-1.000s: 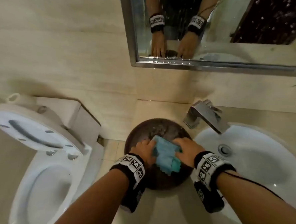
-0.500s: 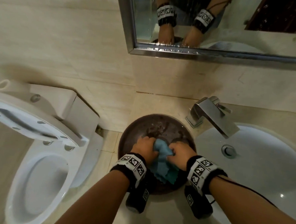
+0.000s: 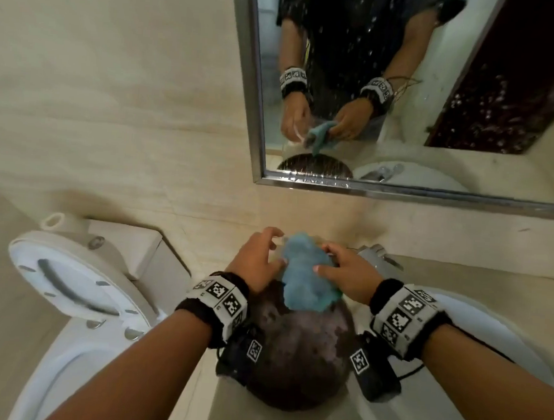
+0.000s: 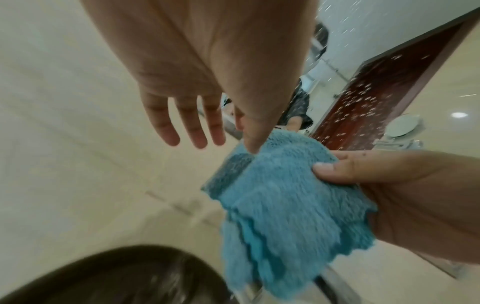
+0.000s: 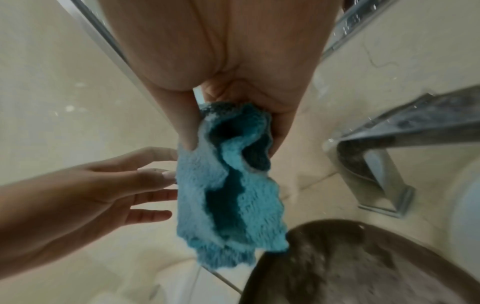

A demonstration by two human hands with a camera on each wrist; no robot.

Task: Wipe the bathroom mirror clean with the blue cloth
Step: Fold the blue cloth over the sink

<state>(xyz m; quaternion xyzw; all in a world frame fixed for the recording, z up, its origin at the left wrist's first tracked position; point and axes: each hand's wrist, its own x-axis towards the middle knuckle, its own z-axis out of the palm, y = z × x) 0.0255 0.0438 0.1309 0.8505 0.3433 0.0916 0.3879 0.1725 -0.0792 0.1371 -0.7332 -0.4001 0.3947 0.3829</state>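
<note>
The blue cloth hangs bunched above a dark round bowl. My right hand pinches its top between thumb and fingers, plain in the right wrist view on the cloth. My left hand is beside it with straight, spread fingers, its thumb touching the cloth. The metal-framed mirror is on the wall above, speckled with white spots, and reflects both hands and the cloth.
A chrome faucet and a white sink lie to the right on the beige counter. A white toilet with its lid raised stands at the left. The bowl sits on the counter's left end.
Both hands have lifted the cloth out of the bowl and up toward the wall. The left hand has let go and spread its fingers. The head view has tilted up to the mirror.
</note>
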